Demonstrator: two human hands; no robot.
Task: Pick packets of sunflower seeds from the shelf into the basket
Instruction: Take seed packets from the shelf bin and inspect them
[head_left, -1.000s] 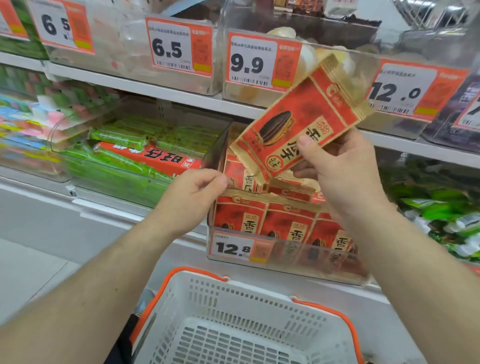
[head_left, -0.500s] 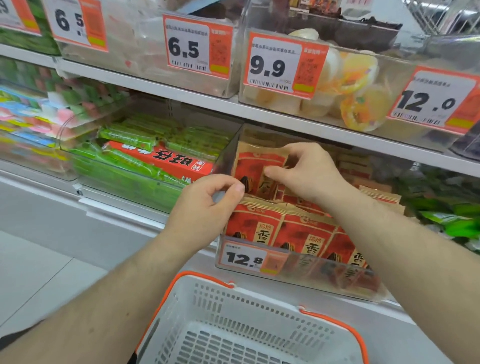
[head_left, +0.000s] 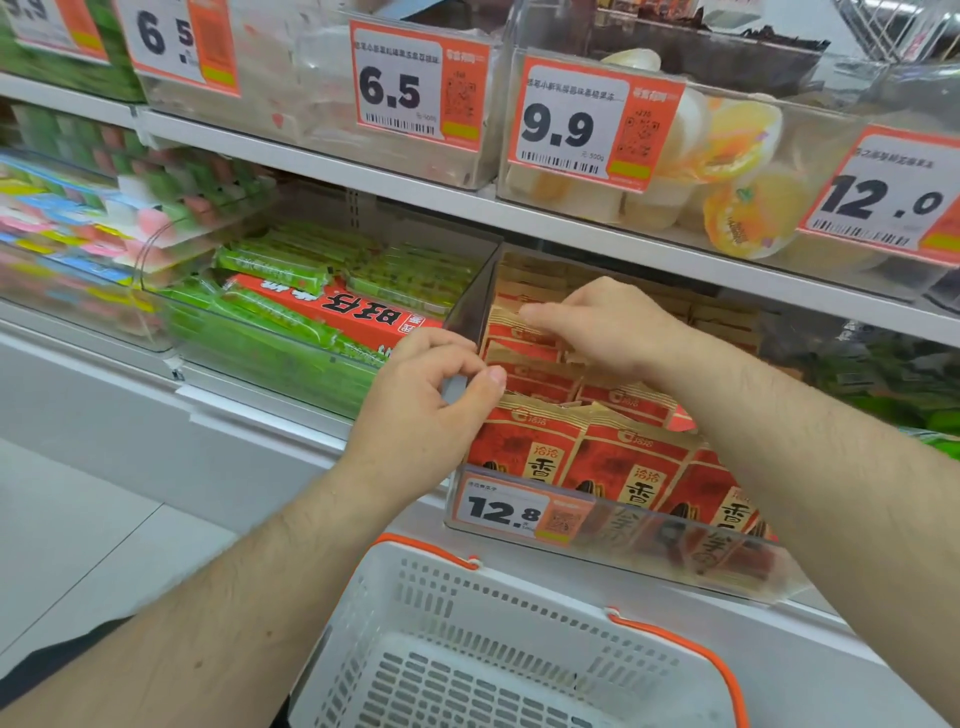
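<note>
Red and tan sunflower seed packets (head_left: 524, 452) stand in rows in a clear bin (head_left: 649, 540) on the middle shelf, behind a 12.8 price tag (head_left: 504, 512). My right hand (head_left: 608, 327) reaches into the back of the bin, and its fingertips pinch the top edge of one packet (head_left: 511, 325) there. My left hand (head_left: 426, 400) grips the bin's clear left wall at its front corner between thumb and fingers. The white basket with an orange rim (head_left: 670, 636) sits directly below the bin, and the part of it I can see holds nothing.
A neighbouring clear bin (head_left: 270, 358) to the left holds green snack packs and one red pack (head_left: 337, 312). The shelf above (head_left: 571, 218) carries bins of jelly cups (head_left: 737, 156) with price tags. Grey floor (head_left: 78, 545) lies at lower left.
A second ago my right hand held a packet up in front of the shelf. It has since brought it down into the back of the bin. My left hand kept hold of the bin wall.
</note>
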